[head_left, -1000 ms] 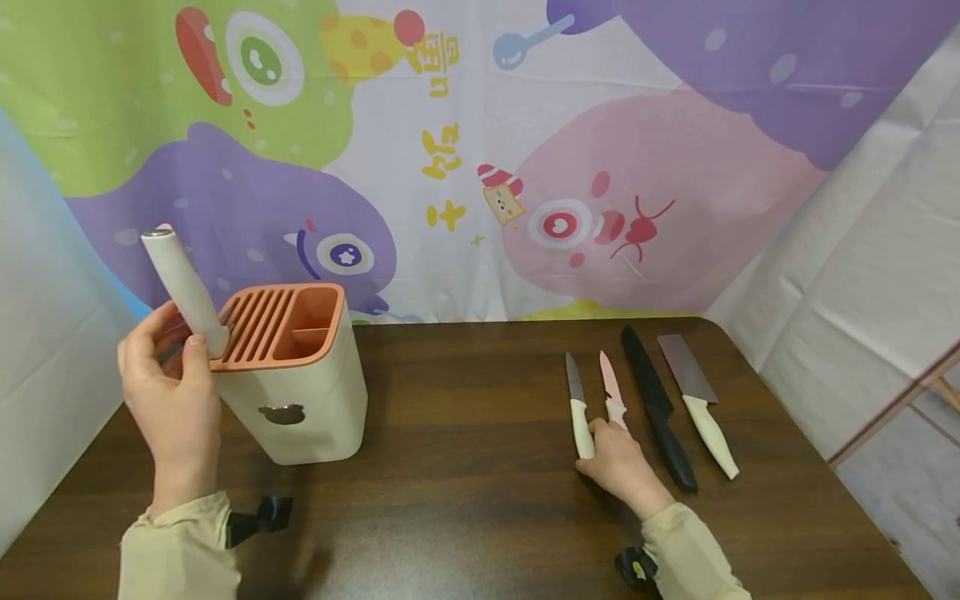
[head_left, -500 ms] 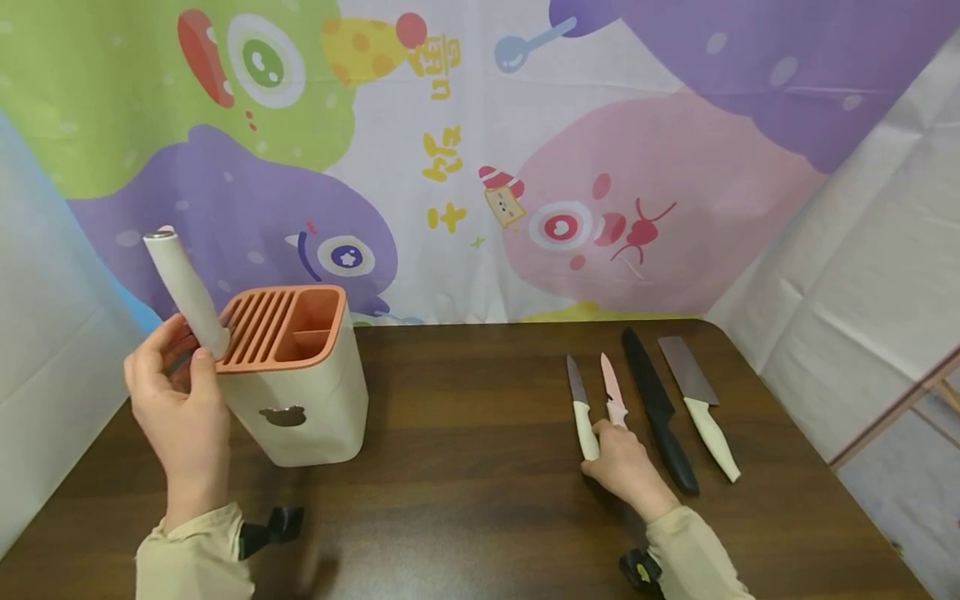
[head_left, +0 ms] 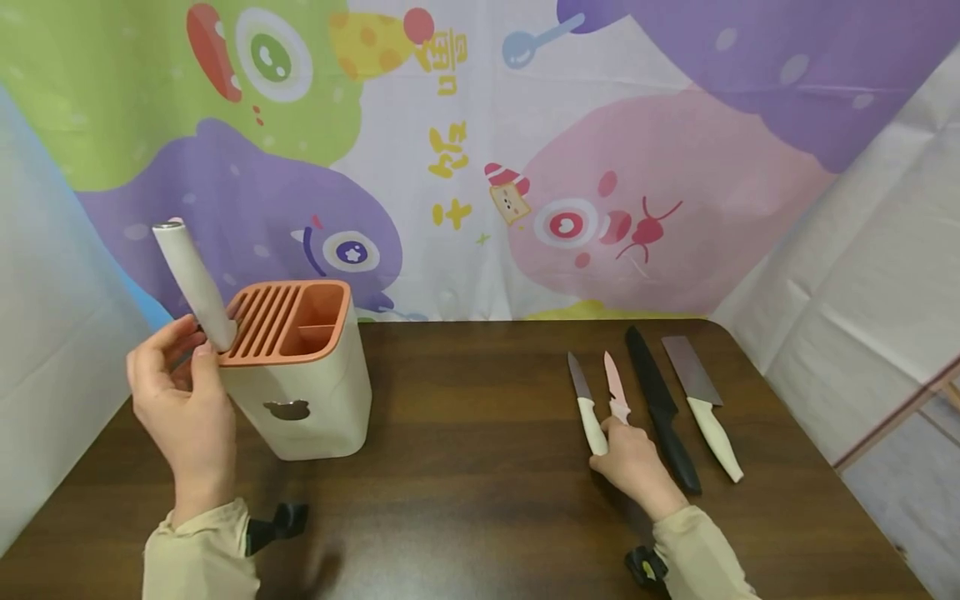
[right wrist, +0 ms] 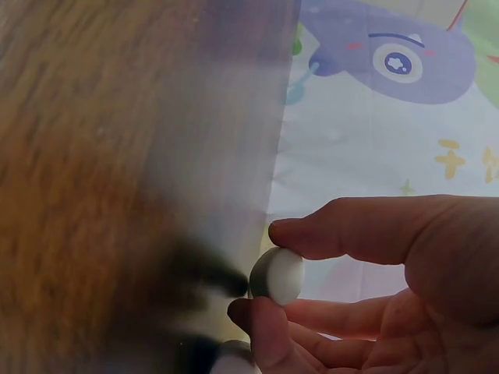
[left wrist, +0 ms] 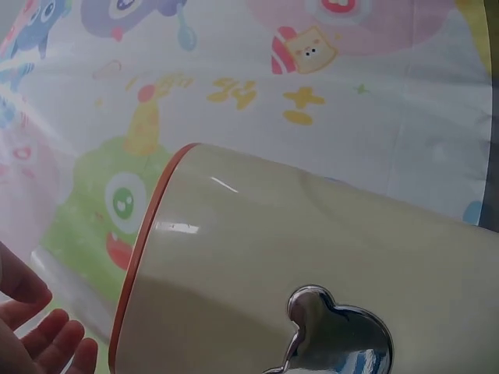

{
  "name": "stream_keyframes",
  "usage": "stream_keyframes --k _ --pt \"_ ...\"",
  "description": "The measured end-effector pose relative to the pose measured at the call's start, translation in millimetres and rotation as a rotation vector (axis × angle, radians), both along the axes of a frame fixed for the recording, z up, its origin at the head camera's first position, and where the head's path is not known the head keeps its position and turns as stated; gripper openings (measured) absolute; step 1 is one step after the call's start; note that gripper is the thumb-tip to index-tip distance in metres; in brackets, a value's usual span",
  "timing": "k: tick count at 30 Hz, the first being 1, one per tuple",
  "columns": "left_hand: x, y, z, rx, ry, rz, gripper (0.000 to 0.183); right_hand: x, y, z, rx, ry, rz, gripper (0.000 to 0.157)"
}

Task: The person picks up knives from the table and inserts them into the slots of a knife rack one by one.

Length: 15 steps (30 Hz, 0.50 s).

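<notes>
At the left, a cream knife block (head_left: 315, 408) with an orange slotted top stands on the table. A white-handled knife (head_left: 193, 283) leans in its leftmost slot, blade hidden. My left hand (head_left: 183, 408) is just left of that handle, fingers loosely bent; the left wrist view shows its fingertips (left wrist: 58, 331) with nothing between them. My right hand (head_left: 633, 467) pinches the handle end of a small white-handled paring knife (head_left: 591, 421) between thumb and index finger. The right wrist view shows that handle's rounded end (right wrist: 282, 276). Beside it lies a pink paring knife (head_left: 615, 387), its handle partly hidden by the hand.
A long black knife (head_left: 663, 412) and a white-handled cleaver (head_left: 703, 408) lie further right, blades pointing away. The brown wooden table (head_left: 465, 450) ends at a printed cartoon curtain (head_left: 450, 275). The block also has two square compartments (head_left: 318, 321).
My left hand's thumb has come away from the knife handle at the block. The paring knife's handle end has swung slightly right with my right hand. The view has shifted a little.
</notes>
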<state>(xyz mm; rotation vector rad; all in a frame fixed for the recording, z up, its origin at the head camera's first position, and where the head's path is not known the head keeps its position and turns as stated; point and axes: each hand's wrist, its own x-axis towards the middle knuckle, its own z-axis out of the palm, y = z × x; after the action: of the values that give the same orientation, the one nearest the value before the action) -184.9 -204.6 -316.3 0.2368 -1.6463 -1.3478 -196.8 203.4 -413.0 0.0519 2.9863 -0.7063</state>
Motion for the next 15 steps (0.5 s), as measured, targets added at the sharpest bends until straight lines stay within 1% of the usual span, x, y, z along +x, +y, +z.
stream_keyframes --k 6,11,15 --pt "0.8 2.3 -0.3 -0.025 0.014 0.009 0.024 0.7 1.9 3.0 0.026 0.024 0.003 0.041" --pt "2.2 3.6 0.0 -0.055 0.007 0.032 0.023 0.7 4.4 5.1 0.037 0.049 0.004 0.042" --pt "3.4 5.8 1.0 -0.07 -0.002 0.029 0.021 2.0 8.0 8.3 0.032 0.077 -0.002 0.042"
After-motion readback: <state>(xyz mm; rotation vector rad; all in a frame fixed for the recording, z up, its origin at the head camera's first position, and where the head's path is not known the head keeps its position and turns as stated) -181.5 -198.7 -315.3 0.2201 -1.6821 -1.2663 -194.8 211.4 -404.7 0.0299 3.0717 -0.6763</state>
